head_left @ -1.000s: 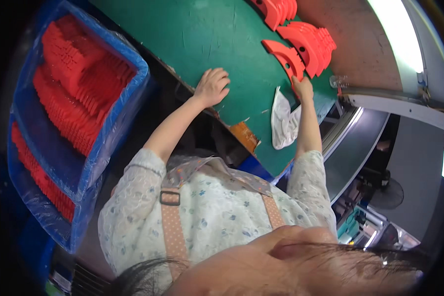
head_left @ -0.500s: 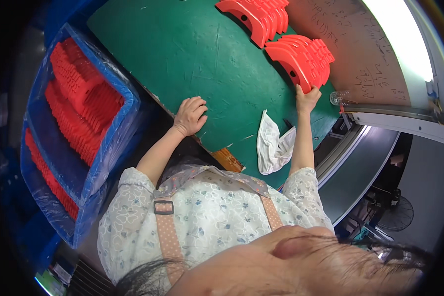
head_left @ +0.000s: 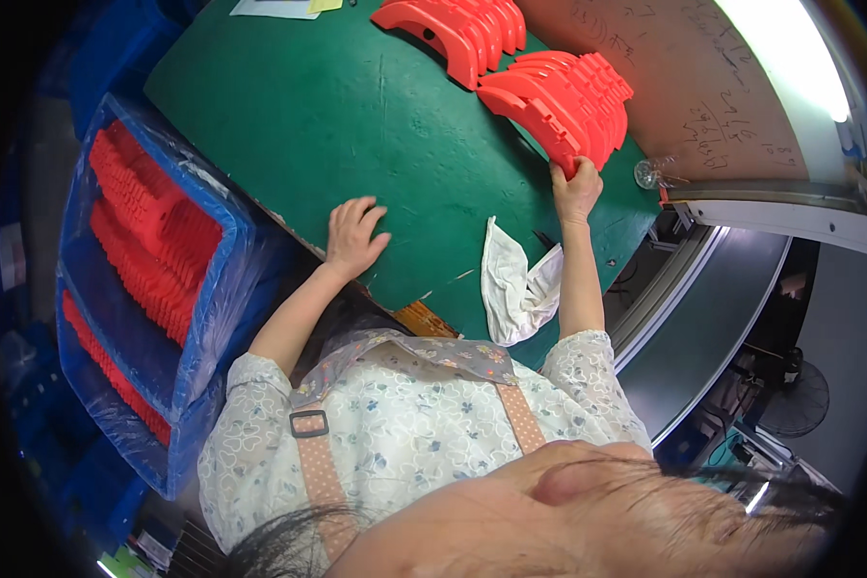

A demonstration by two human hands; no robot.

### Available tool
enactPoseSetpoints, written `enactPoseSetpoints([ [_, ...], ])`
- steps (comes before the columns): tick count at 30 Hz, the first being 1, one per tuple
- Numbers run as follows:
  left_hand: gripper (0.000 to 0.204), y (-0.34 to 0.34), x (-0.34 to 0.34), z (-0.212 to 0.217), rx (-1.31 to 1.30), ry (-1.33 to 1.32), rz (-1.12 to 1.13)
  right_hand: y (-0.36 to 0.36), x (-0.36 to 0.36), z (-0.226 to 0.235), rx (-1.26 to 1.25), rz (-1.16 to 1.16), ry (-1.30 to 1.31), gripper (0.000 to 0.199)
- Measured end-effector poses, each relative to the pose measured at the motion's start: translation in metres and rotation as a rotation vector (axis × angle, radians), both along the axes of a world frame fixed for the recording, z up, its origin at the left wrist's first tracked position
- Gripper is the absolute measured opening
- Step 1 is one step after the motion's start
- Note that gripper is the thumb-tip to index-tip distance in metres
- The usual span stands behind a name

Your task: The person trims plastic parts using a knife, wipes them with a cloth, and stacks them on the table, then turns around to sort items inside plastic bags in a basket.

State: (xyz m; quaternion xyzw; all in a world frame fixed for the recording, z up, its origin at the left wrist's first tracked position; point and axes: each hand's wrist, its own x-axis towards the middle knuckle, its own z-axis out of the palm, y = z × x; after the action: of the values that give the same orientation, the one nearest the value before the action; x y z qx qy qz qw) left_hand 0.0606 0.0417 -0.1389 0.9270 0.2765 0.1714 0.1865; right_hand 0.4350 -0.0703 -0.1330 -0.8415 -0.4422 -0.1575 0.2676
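Observation:
My right hand [head_left: 578,196] is closed on the near end of a red curved plastic part [head_left: 533,116], its thumb on one side. That part leans out from the front of a row of similar red parts [head_left: 597,96], with a gap of green table under it. A second row of red curved parts [head_left: 453,37] stands just beyond, to the left. My left hand [head_left: 354,239] rests at the near edge of the green table [head_left: 279,125], fingers stretched apart and holding nothing. Between my arms lies a crumpled white cloth [head_left: 515,289], perhaps a glove.
On the left, blue plastic-lined crates [head_left: 188,318] hold many stacked red parts [head_left: 154,231]. A marked board [head_left: 684,106] borders the table's right side, near a small clear container [head_left: 647,174]. A conveyor belt [head_left: 718,318] and a fan [head_left: 795,397] are at the right. Papers [head_left: 275,8] lie at the far edge.
The front red part in my right hand has turned and tipped away from its row. My left hand's fingers have spread further. The whole view has shifted slightly.

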Motion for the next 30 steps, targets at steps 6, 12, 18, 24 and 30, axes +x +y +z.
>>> enactPoseSetpoints([
  [6, 0.068, 0.026, 0.165, 0.058, -0.11, -0.368, -0.065, -0.004, 0.0, 0.006, 0.009, 0.013, 0.26, 0.034],
  [12, 0.061, 0.049, 0.257, 0.061, -0.096, -0.274, -0.202, -0.01, 0.036, 0.016, 0.142, 0.251, 0.242, 0.034],
  [18, 0.046, 0.049, 0.262, 0.046, -0.141, -0.324, -0.212, 0.063, 0.048, 0.055, 0.098, 0.039, -0.042, 0.061],
  [24, 0.046, 0.049, 0.264, 0.044, -0.131, -0.347, -0.218, 0.072, 0.049, 0.038, -0.031, 0.025, -0.13, 0.064],
  [30, 0.048, 0.051, 0.268, 0.042, -0.103, -0.356, -0.219, 0.034, 0.071, 0.028, 0.241, 0.266, -0.076, 0.047],
])
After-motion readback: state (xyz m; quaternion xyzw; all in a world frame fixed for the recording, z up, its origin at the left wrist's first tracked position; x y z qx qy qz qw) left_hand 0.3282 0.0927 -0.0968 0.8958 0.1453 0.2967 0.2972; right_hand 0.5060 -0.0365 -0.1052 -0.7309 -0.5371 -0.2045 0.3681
